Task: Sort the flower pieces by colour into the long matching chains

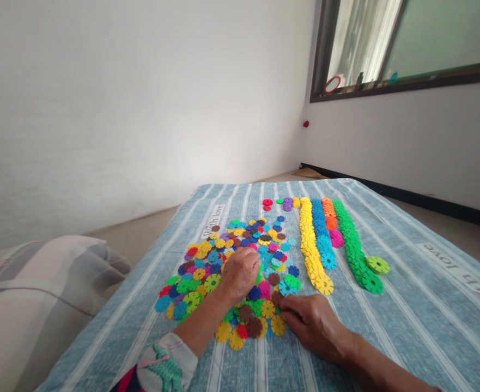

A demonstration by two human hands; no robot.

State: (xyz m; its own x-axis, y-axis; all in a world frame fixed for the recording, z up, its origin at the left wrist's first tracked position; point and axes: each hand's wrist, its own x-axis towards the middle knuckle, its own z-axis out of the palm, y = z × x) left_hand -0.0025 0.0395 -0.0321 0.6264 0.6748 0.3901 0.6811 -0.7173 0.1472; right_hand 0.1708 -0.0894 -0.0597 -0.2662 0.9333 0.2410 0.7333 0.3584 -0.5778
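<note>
A loose pile of notched plastic snowflake discs in many colours, such as a yellow-green disc (212, 282), lies in front of me. My left hand (240, 272) reaches over the middle of it with curled fingers; its fingertips are hidden behind the hand. At the pile's right edge, my right hand (317, 325) rests low, thumb and forefinger closed at a brown snowflake disc (277, 298). To the right run overlapping rows: a yellow row (308, 234), a blue row (319, 220), an orange row (328, 209) and a green row (348, 234). A pink disc (336, 238) ends the orange row.
Striped blue-and-white cloth (407, 305) covers the table. Red discs (267, 202), purple discs (287, 203) and a small green disc (279, 201) sit near its far edge. One light-green disc (378, 265) lies beside the green row. Cloth-covered furniture (47, 316) stands at left.
</note>
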